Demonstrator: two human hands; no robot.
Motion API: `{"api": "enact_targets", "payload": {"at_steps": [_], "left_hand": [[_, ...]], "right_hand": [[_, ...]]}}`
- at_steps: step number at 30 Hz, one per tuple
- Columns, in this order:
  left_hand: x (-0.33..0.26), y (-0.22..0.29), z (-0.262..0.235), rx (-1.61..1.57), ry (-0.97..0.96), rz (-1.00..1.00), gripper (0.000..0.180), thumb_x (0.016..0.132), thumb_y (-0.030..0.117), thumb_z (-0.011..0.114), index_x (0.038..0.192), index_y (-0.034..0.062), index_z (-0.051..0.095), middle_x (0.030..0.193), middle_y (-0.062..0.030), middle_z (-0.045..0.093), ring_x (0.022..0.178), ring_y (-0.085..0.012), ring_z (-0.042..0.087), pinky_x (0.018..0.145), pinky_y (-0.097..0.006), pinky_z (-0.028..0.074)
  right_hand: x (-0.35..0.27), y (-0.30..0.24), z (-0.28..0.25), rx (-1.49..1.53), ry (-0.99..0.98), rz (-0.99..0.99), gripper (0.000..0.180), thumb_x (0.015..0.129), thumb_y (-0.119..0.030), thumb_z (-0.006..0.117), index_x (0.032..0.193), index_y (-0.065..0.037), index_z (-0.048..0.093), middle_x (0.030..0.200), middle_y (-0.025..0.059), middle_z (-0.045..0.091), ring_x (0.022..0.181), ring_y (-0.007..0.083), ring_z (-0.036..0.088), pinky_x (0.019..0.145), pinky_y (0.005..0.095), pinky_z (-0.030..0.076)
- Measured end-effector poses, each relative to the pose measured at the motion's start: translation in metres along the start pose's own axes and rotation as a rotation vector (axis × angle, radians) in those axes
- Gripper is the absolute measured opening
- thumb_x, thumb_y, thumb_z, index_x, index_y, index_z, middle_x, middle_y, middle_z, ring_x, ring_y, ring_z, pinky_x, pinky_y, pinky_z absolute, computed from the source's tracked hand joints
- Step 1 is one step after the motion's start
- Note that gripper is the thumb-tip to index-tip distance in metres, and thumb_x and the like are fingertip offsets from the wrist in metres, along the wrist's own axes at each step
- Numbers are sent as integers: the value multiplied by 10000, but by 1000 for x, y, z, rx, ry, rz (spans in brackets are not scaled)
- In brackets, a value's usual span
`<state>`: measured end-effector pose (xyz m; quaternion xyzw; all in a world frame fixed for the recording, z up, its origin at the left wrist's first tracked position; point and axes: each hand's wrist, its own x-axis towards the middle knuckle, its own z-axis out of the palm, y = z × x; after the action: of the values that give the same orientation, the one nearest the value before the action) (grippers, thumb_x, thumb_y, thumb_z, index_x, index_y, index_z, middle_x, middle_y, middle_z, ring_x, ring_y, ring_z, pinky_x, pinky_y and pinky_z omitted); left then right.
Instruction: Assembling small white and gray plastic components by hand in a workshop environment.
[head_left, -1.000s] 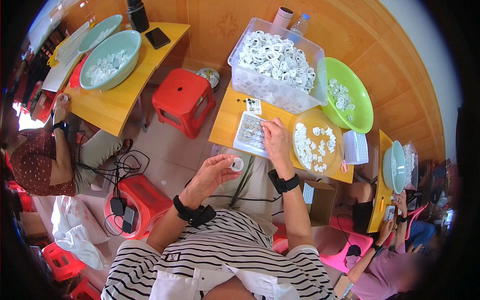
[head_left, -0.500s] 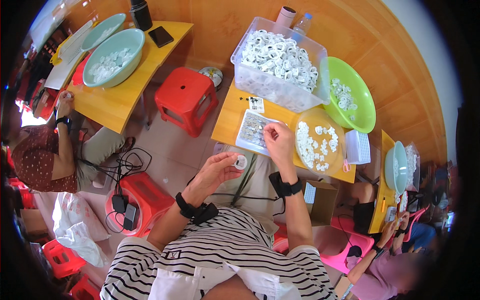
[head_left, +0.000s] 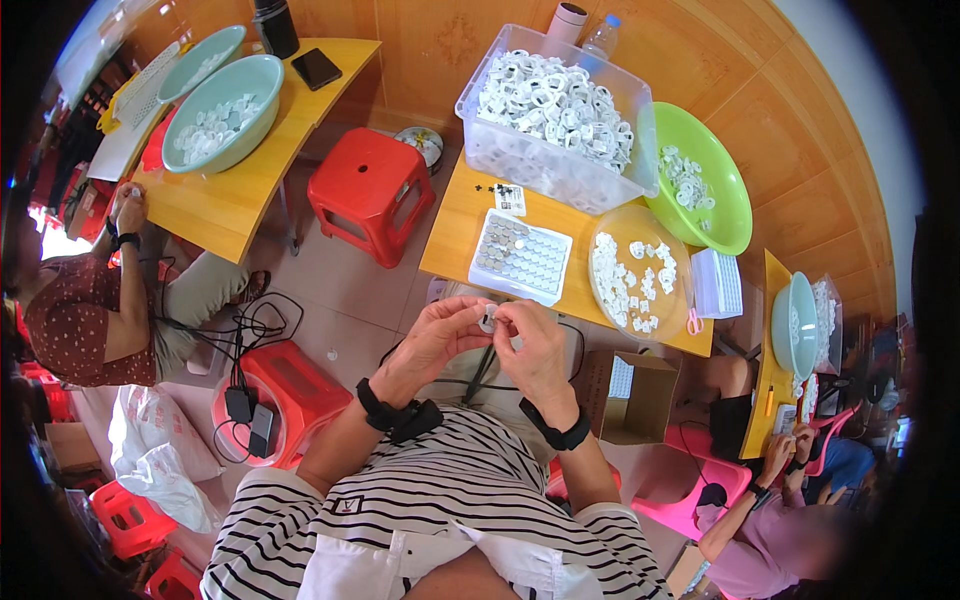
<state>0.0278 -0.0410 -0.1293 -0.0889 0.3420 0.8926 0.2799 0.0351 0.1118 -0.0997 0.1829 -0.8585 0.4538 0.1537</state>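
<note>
My left hand [head_left: 440,338] pinches a small round white plastic part [head_left: 488,318] between thumb and fingers, in front of my lap. My right hand [head_left: 537,352] is closed at the same part, its fingertips against the part's right edge; anything tiny between them is hidden. Just beyond my hands, on the yellow table [head_left: 448,232], lies a white tray [head_left: 548,290] with rows of silver button-like discs [head_left: 500,245]. To its right sits a round shallow tray [head_left: 606,312] holding several small white plastic pieces [head_left: 612,275].
A clear bin [head_left: 560,175] heaped with white rings stands at the table's back, beside a green basin [head_left: 738,215]. Pink scissors [head_left: 694,321] lie at the right edge. A red stool [head_left: 365,185] stands left. Co-workers sit at both sides. An open cardboard box [head_left: 645,400] is right of my knees.
My right hand has come back from the disc tray to the white part. My left hand has moved slightly up and right with that part, and the two hands now meet.
</note>
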Motion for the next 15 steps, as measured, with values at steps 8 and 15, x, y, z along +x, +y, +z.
{"api": "enact_targets", "payload": {"at_steps": [8,15], "left_hand": [[-3,-3,5,57,17,32,151,880,136,562,987,38,604,875,-16,623,762,-94,607,743,-269,528],[-4,-5,4,160,31,72,146,877,143,566,976,44,608,878,-9,616,769,-71,587,748,-272,530]], "right_hand": [[-4,-6,2,-199,29,-177,239,654,83,617,852,-34,552,737,105,549,662,288,557,551,353,456],[-2,-2,0,-117,-106,-110,189,682,88,598,819,-26,536,746,111,545,653,273,563,549,332,464]]}}
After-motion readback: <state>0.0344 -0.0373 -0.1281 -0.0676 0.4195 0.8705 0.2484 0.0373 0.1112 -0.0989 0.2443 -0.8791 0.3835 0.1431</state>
